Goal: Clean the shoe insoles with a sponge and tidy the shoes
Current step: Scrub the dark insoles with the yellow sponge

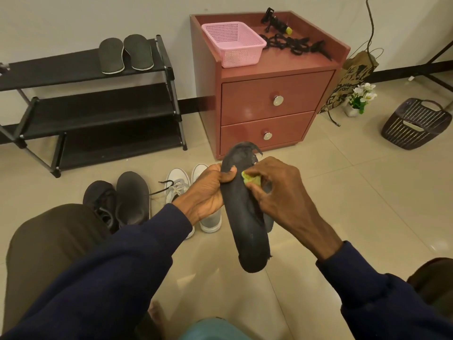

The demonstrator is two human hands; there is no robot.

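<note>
Sleeves (137, 261) nearest; before the red cabinet (269, 94) my left hand (206, 192) grips the dark insole (247, 236), right hand (282, 192) pinches the sponge (251, 179) onto it; two insoles (126, 54) left of the cabinet look done, shoes (132, 197) untidied

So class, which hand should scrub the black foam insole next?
Right: the right hand presses the yellow-green sponge on the black foam insole; the left hand grips its edge, steadying it.
</note>
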